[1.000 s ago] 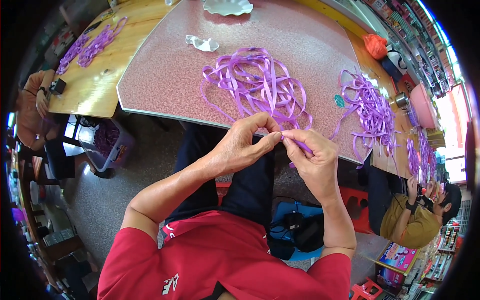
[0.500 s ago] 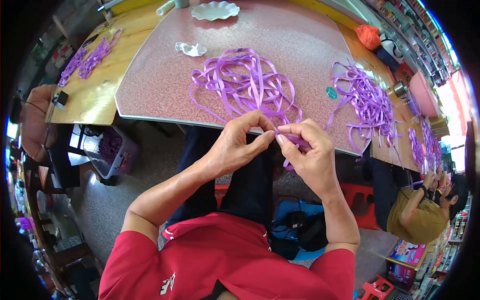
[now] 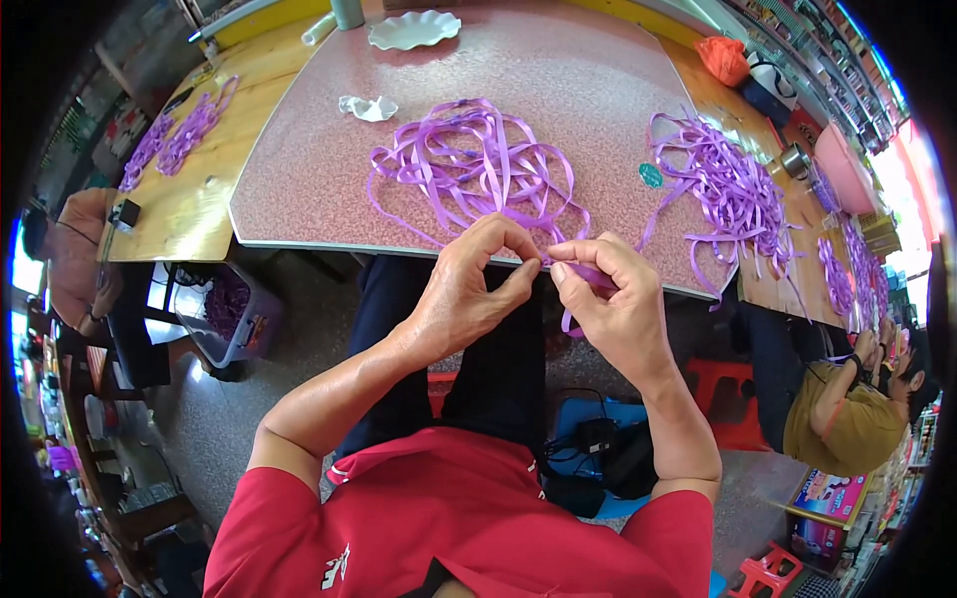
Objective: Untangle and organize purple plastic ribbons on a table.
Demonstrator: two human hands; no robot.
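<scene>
My left hand (image 3: 480, 282) and my right hand (image 3: 616, 307) meet just off the table's near edge, fingertips almost touching. Both pinch a purple ribbon (image 3: 592, 278); a short length of it runs through the right fingers and hangs below them. What exactly the left fingertips grip is too small to make out, but the ribbon passes there. Beyond my hands a loose pile of purple ribbon (image 3: 459, 159) lies on the pink speckled table (image 3: 299, 189). A second, denser heap of purple ribbon (image 3: 733, 189) spreads over the table's right corner.
A crumpled white scrap (image 3: 368, 108) and a scalloped white plate (image 3: 415, 31) lie farther back. A small green tag (image 3: 650, 175) is beside the right heap. A grey bin (image 3: 227, 309) stands lower left. Two co-workers sit nearby, one in brown (image 3: 847, 419) at right, another (image 3: 80, 249) at left.
The view has shifted slightly, so the table and ribbon piles appear a little farther left. Both hands keep their pinch on the ribbon, with hardly any movement.
</scene>
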